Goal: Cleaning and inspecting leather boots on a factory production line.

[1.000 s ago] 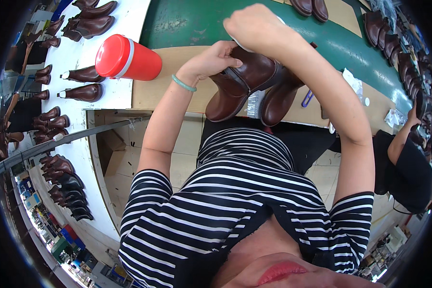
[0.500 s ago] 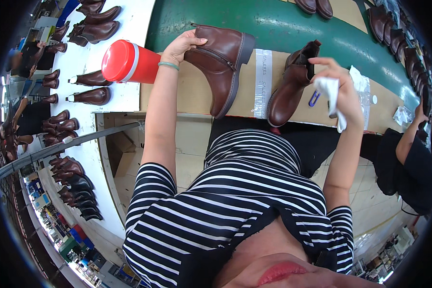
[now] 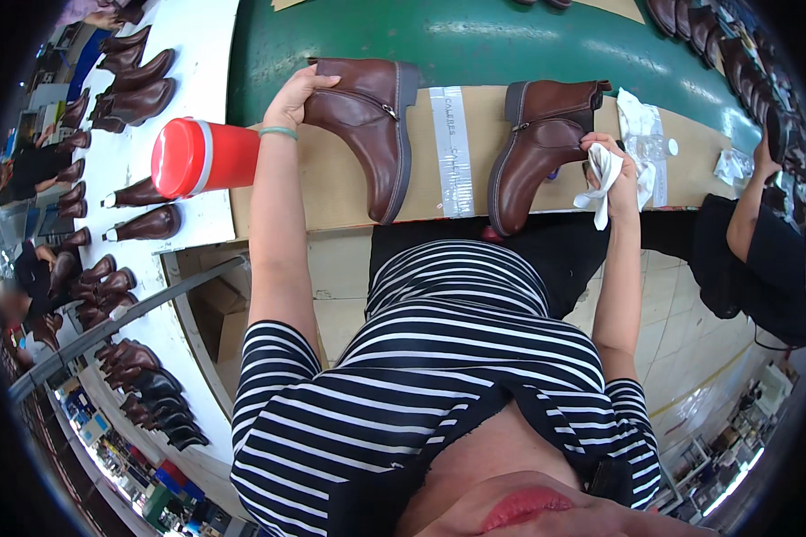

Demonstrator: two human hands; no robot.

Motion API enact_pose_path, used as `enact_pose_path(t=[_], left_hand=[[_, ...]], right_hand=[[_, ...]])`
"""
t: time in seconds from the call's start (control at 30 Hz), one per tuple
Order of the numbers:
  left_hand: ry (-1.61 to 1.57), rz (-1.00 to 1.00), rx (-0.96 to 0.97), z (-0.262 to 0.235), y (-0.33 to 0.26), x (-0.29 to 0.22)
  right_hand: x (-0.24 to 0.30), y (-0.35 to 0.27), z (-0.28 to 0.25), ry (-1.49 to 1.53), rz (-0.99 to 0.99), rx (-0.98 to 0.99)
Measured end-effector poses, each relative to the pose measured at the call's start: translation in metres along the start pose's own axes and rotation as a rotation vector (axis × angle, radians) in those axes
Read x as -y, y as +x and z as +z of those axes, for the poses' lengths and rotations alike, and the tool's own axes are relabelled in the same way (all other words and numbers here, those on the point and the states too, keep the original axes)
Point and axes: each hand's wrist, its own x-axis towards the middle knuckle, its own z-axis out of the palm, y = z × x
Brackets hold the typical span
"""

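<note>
Two brown ankle boots lie on their sides, zippers showing, on a flat cardboard sheet (image 3: pixel 331 179). My left hand (image 3: pixel 297 97) is closed on the top of the left boot (image 3: pixel 367 130), thumb on the zipper side. The right boot (image 3: pixel 542 139) has its toe toward me and its sole to the left. My right hand (image 3: pixel 622 179) holds a crumpled white cloth (image 3: pixel 603 174) beside this boot's shaft. Its fingertips are at the shaft's edge; whether they also grip the leather, I cannot tell.
A red jug (image 3: pixel 184 158) with a white band stands left of my left wrist. Grey printed tape (image 3: pixel 452 152) crosses the cardboard. A clear bottle (image 3: pixel 654 147) is at the right. Boots line the white table (image 3: pixel 197 72) and the far green tabletop (image 3: pixel 457 40). Another person's arm (image 3: pixel 745 201) is at right.
The right boot has gone from standing upright to lying on its side, zipper up. My right hand, still with the cloth, has come down to its shaft. My left hand keeps its boot.
</note>
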Motion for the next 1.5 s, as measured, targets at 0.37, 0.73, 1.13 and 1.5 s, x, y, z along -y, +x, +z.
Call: enact_pose_path(t=[0.37, 0.73, 1.13, 1.5], left_hand=[[0.204, 0.917, -0.761, 0.089, -0.062, 0.037], [0.67, 0.516, -0.329, 0.173, -0.084, 0.153], [0.53, 0.516, -0.095, 0.146, -0.081, 0.148], [0.505, 0.748, -0.112, 0.205, -0.116, 0.104]], right_hand=[[-0.023, -0.004, -0.023, 0.254, 0.02, -0.09], [0.01, -0.003, 0.07, -0.504, -0.362, -0.04], [0.055, -0.002, 0.121, -1.019, -0.213, 0.164], [0.004, -0.01, -0.02, -0.305, 0.107, -0.103]])
